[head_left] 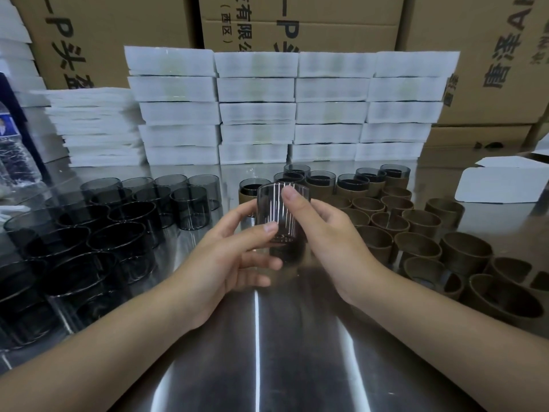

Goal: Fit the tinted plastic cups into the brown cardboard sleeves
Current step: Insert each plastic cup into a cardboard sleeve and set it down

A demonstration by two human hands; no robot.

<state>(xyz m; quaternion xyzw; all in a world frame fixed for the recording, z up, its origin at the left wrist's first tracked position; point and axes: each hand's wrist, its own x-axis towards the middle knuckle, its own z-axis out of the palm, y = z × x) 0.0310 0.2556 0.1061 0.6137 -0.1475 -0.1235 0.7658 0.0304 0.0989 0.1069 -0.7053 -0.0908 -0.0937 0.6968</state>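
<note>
Tinted cup [280, 215] sitting gripped between left hand [225, 257] and right hand [326, 233], unsleeved. Few sleeved cups [320, 184] standing behind; many bare cups [130, 215], empty sleeves [420, 223] waiting.

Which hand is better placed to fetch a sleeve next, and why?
Probably the right hand: the empty sleeves stand on its side, while the left hand also grips the cup and could hold it alone.

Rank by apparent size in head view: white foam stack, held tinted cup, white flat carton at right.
1. white foam stack.
2. held tinted cup and white flat carton look alike; the cup is nearer the camera, so unranked.
</note>
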